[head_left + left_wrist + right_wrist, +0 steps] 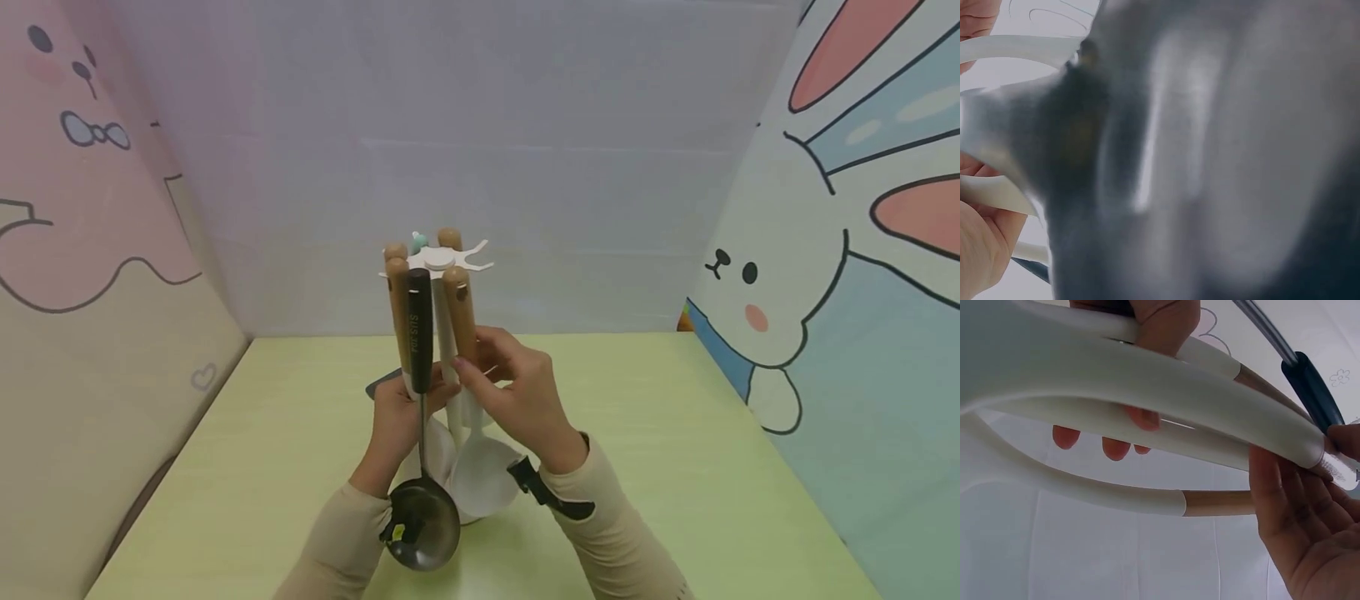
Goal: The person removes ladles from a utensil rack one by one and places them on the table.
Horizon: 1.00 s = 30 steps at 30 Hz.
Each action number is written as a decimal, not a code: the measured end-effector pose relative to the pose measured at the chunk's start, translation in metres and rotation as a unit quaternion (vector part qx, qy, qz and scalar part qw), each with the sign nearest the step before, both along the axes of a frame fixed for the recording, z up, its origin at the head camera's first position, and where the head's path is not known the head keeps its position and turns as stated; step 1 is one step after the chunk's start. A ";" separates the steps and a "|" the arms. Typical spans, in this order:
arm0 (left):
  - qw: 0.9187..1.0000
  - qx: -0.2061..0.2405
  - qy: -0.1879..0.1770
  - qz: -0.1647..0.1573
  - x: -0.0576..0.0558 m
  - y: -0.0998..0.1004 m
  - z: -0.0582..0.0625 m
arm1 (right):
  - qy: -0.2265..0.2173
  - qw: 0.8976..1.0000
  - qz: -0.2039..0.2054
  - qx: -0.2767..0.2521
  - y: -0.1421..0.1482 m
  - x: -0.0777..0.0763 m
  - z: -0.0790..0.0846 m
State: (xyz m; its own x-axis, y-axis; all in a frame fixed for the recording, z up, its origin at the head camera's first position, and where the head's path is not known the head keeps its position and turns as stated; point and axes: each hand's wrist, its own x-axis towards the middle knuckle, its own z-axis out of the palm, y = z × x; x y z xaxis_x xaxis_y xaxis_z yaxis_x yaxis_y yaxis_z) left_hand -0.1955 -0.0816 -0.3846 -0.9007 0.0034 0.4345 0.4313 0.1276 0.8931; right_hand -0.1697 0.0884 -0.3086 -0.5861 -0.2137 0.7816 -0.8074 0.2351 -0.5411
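Note:
A white utensil rack with branching hooks at its top stands in front of me, hung with kitchen tools. My left hand holds its white post, fingers wrapped behind the post in the right wrist view. My right hand grips the wooden handle of a white ladle, thumb in front and fingers behind. Nearest the camera hangs a metal ladle with a black handle, across my left hand; its blurred bowl fills most of the left wrist view.
Other wooden handles hang at the left and back of the rack. A dark flat edge shows behind my left hand. The pale green table meets a light back wall and cartoon-printed side panels.

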 end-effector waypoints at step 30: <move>0.997 0.017 -0.012 -0.068 -0.010 0.057 0.002 | 0.007 0.996 -0.086 0.017 0.050 0.010 -0.003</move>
State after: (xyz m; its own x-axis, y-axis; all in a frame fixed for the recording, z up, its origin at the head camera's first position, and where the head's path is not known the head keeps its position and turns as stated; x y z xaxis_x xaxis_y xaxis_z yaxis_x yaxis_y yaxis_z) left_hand -0.2055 -0.0243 -0.3827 -0.9031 0.1120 0.4147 0.4209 0.0383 0.9063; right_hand -0.1595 0.1381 -0.3111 -0.6050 -0.1365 0.7844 -0.7610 0.3889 -0.5193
